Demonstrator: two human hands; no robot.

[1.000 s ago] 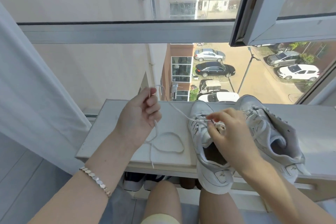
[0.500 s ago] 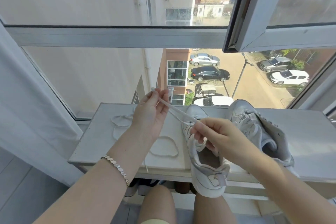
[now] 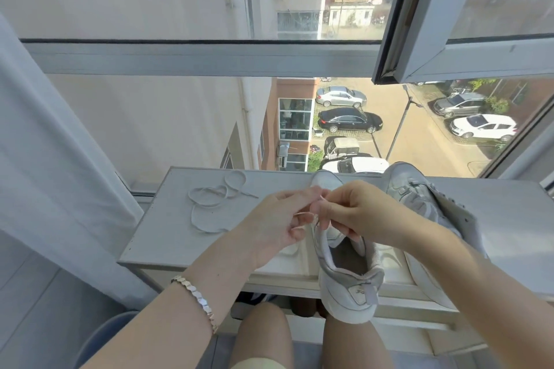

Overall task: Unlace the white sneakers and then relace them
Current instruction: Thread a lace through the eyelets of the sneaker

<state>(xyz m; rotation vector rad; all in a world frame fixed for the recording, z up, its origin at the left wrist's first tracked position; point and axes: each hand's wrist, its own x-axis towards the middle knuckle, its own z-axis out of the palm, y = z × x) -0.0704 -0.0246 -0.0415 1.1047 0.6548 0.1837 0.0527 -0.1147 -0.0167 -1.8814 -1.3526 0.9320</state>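
Curtain fabric [image 3: 45, 159] is seen hanging well to the left of the grip. Between it and the hands, a loose lace [image 3: 209, 204] is laid in slack coils on the white ledge [image 3: 168, 237], apart from both hands and to the left of the pinch. A bracelet [image 3: 196, 301] is worn on the left wrist, below and to the left of the grip. The left hand [image 3: 275, 228] is curled, and a held lace [image 3: 302, 214] is pinched between its thumb and fingers, with a thin strand seen crossing the fingers. The right hand [image 3: 359, 213] is set close against the left, and the same lace's end is nipped between its thumb and forefinger. The grip is held just above the tongue and open collar of the near sneaker [image 3: 347, 287], which is laid on the ledge directly below the hands with its heel overhanging the front edge. How far the lace is threaded cannot be told, the eyelets being hidden by the hands. To the right of the grip, behind the right wrist, the second sneaker [image 3: 419, 198] is laid on the same ledge, just beside the first.
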